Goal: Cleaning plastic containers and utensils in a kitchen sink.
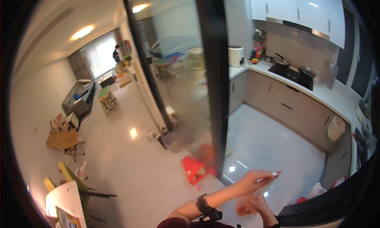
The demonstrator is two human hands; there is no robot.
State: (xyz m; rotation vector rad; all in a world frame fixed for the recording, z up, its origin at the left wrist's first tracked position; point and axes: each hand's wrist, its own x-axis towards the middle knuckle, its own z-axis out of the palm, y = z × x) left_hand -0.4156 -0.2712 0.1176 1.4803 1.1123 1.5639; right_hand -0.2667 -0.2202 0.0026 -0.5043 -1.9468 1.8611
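Observation:
A clear plastic bag (245, 209) with something orange-red inside hangs between my two hands at the lower right; its contents are too blurred to name. My left hand (256, 180) pinches the bag's upper end between thumb and fingers. Lower down, my right hand (259, 204) grips the same bag nearer its filled part. A black strapped device (207, 210) sits on my left wrist. Below the bag lies the glossy kitchen floor (276, 144).
A dark-framed sliding glass door (215, 88) stands close ahead. On the floor beside it lies a red bag (193, 168). Kitchen counters with a black cooktop (292, 75) run along the right. At lower left is a white table (66, 198). Far off, a person (116, 53) stands near the window.

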